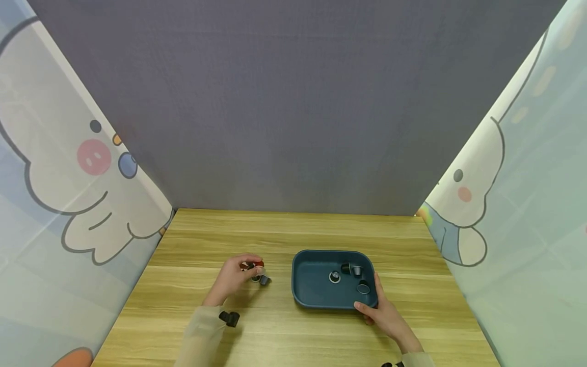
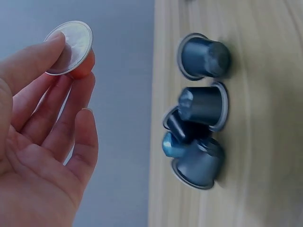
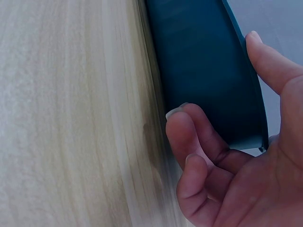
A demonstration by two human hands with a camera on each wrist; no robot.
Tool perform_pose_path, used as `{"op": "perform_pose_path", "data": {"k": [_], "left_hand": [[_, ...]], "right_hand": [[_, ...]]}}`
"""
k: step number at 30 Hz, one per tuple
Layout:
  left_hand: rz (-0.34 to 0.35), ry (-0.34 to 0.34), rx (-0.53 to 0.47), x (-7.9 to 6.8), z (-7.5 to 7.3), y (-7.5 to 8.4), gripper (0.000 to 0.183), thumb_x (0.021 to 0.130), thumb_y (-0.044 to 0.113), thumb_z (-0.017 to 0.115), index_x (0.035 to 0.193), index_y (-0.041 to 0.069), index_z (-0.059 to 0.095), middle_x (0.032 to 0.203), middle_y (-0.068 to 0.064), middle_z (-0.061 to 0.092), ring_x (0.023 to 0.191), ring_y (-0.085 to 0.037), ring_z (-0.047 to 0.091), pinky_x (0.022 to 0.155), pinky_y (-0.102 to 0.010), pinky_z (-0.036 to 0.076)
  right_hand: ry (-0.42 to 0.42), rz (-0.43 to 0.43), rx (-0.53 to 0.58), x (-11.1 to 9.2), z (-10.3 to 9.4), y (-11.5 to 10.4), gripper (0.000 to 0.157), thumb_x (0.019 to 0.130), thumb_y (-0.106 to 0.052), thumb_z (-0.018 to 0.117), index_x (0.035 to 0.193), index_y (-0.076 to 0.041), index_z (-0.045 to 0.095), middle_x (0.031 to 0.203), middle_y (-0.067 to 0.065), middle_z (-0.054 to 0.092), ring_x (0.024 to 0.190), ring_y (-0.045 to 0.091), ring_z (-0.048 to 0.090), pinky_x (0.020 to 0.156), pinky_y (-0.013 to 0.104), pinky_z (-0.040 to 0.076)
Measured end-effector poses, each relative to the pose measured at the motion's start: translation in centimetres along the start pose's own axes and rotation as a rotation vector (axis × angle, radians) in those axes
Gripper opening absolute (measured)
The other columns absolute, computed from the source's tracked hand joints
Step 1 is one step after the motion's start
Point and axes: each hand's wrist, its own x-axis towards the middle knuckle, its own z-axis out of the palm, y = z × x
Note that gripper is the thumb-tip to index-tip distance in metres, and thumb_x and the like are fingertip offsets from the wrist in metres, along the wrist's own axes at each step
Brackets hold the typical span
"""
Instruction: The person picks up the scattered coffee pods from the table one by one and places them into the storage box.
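My left hand (image 1: 235, 277) pinches a red coffee capsule (image 2: 84, 66) between thumb and fingers, its pale foil lid facing the thumb in the left wrist view. Just beyond that hand, several dark and blue capsules (image 2: 201, 163) lie grouped on the wooden table, some leaning on one another. My right hand (image 1: 387, 315) holds the near right corner of a dark blue tray (image 1: 321, 307). In the right wrist view its thumb rests at the rim and the other fingers curl against the outer wall. Inside the tray, several capsules (image 1: 335, 276) lie towards the right half.
The wooden table (image 1: 202, 244) runs back to a grey partition (image 1: 293, 127). Printed cartoon panels stand at the left (image 1: 59, 153) and right (image 1: 527, 178). A small black device (image 1: 229, 319) is on the left sleeve.
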Motion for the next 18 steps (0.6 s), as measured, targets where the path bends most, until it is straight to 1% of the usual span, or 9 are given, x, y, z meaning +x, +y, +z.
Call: {"op": "perform_pose_path", "data": {"k": [4,7,9,14,18], "left_hand": [[0.025,-0.019,0.002,0.7,0.0,0.5,0.023,0.086,0.02,0.08,0.108,0.02,0.077,0.107,0.006,0.071,0.094,-0.024,0.065,0.077,-0.031,0.053],[0.037,-0.039,0.0,1.3,0.1,1.1,0.022,0.086,0.021,0.08,0.108,0.022,0.077,0.108,0.009,0.07,0.096,-0.023,0.065,0.078,-0.031,0.053],[0.055,-0.05,0.0,1.8,0.2,1.5,0.021,0.087,0.022,0.08,0.108,0.023,0.076,0.108,0.01,0.07,0.097,-0.023,0.065,0.079,-0.033,0.053],[0.087,-0.07,-0.006,2.8,0.8,2.6,0.02,0.088,0.024,0.079,0.107,0.025,0.076,0.108,0.012,0.07,0.1,-0.016,0.065,0.085,-0.04,0.052],[0.083,-0.093,-0.026,3.6,1.4,3.6,0.019,0.089,0.022,0.078,0.107,0.026,0.076,0.11,0.011,0.069,0.103,-0.016,0.064,0.09,-0.044,0.049]], "right_hand": [[0.004,0.004,0.005,0.0,0.0,-0.1,0.111,0.092,-0.028,0.074,0.159,-0.027,-0.015,0.066,0.01,0.057,0.062,0.024,0.055,0.058,0.033,0.048],[0.008,0.008,-0.002,0.0,0.0,-0.1,0.111,0.092,-0.028,0.074,0.159,-0.027,-0.014,0.066,0.01,0.057,0.062,0.024,0.055,0.058,0.033,0.048],[0.009,0.011,-0.012,0.0,0.0,-0.1,0.111,0.092,-0.029,0.074,0.159,-0.026,-0.014,0.066,0.011,0.057,0.062,0.024,0.056,0.059,0.033,0.048],[0.012,0.016,-0.033,0.0,0.1,-0.1,0.111,0.092,-0.031,0.074,0.159,-0.026,-0.014,0.067,0.011,0.059,0.062,0.024,0.056,0.059,0.033,0.048],[0.01,0.016,-0.034,0.0,0.1,0.0,0.111,0.092,-0.031,0.074,0.159,-0.026,-0.014,0.067,0.011,0.059,0.062,0.024,0.057,0.06,0.033,0.048]]}}
